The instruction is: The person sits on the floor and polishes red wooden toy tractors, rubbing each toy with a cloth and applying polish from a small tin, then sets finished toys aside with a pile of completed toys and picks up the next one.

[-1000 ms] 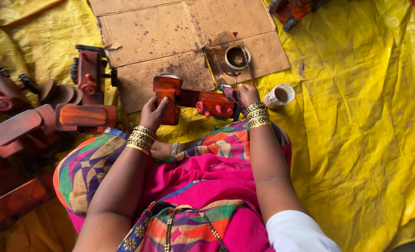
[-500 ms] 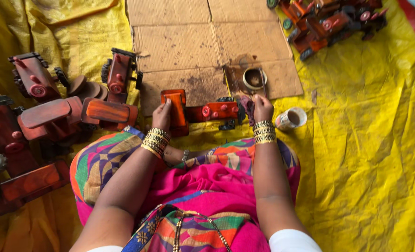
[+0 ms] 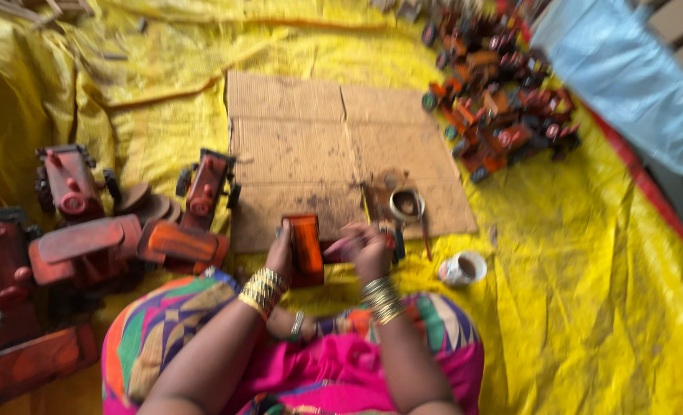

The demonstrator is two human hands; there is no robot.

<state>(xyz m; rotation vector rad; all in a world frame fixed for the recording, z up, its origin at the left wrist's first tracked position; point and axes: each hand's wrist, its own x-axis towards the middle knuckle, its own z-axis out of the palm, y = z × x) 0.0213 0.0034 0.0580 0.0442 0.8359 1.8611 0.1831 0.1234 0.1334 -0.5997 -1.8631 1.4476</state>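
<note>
An orange wooden toy tractor point(image 3: 311, 250) sits at the cardboard's point(image 3: 318, 146) near edge, blurred; left hand point(image 3: 280, 257) clasps its body, right hand point(image 3: 368, 250) grips its front; the view has pulled back since, baring more toys point(image 3: 495, 100).

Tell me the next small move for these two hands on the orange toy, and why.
Probably steady it first: the left hand grips the boxy end of the orange wooden toy tractor, while the right hand sits at its far end, beside the small round metal paint bowl on the brown cardboard sheet. The picture is blurred, so whether the right hand holds a brush is unclear.
</note>
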